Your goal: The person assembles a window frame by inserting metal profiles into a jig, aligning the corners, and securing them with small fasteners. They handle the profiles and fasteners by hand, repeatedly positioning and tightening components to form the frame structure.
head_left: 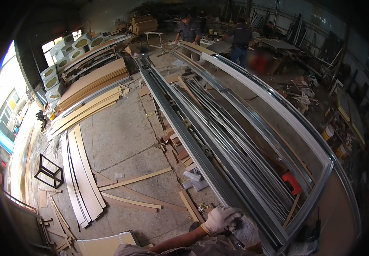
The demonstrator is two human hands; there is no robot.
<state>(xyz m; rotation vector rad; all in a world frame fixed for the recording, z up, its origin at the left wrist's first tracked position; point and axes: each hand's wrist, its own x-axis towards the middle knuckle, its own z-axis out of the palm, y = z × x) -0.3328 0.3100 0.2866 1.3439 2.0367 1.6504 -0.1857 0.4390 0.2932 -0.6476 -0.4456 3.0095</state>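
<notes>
Both my hands are in pale knit work gloves and are close together at the lower edge, beside the near end of a long metal frame piece (218, 179). The fingers of my left hand (222, 219) are curled in toward the right glove. What they close on, if anything, is too small to make out. My right hand (246, 231) is right against it, its fingers partly covered and blurred. Past my hands, a bundle of thin metal bars (235, 145) lies lengthwise inside the larger frame, whose pale corner (327, 164) is at the right.
White and tan strips (84, 170) and loose wooden slats (137, 179) lie on the concrete floor at left. A black stool frame (50, 173) stands farther left. Stacked brown boards (92, 83) are behind. Two people (188, 32) work at the far end. A red object (293, 182) sits inside the frame.
</notes>
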